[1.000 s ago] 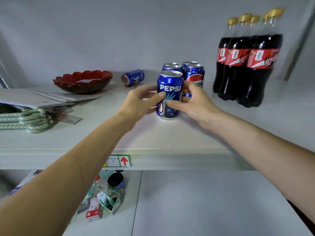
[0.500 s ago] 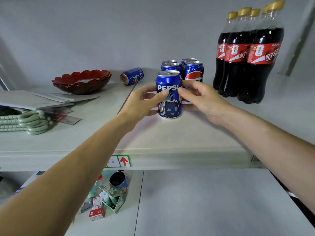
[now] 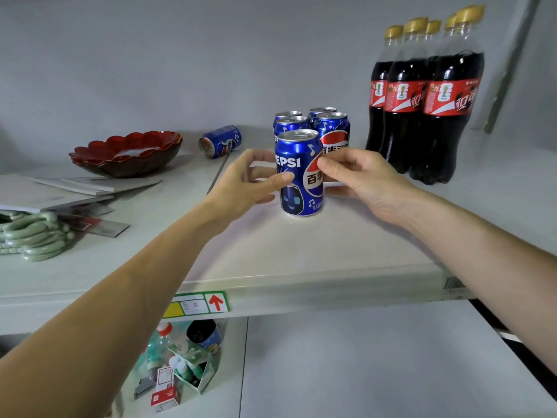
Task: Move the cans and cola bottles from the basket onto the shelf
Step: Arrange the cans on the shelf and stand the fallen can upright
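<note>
The white shelf [image 3: 301, 254] fills the view, and on its right rear stands the cola bottles [image 3: 422, 98] cluster: five gold caps countable, all upright and packed together against the wall. The person's two forearms reach in from below, and here's the change from half a second back: the front can [image 3: 299, 173] has been twisted, so the PEPSI lettering has swung left and the round logo with Chinese characters now faces the camera, while the can sits upright on the same spot of the shelf. The left hand [image 3: 244, 188] cups the can's left side, thumb pressed on the label, fingers curled behind; the right hand [image 3: 361, 179] pinches the can's right side with fingertips on the logo. Both hands are where they were, only the grip has rolled round. Just behind the front can stand four more blue cans [image 3: 313, 125] in a tight square, upright, unchanged. One more toppled can [image 3: 220, 141] lies on its side farther left, near the red scalloped bowl [image 3: 126, 152]. That makes six cans in all. At far left lie flat papers [image 3: 72, 188] and a pile of green hooks [image 3: 33, 236], unmoved.
</note>
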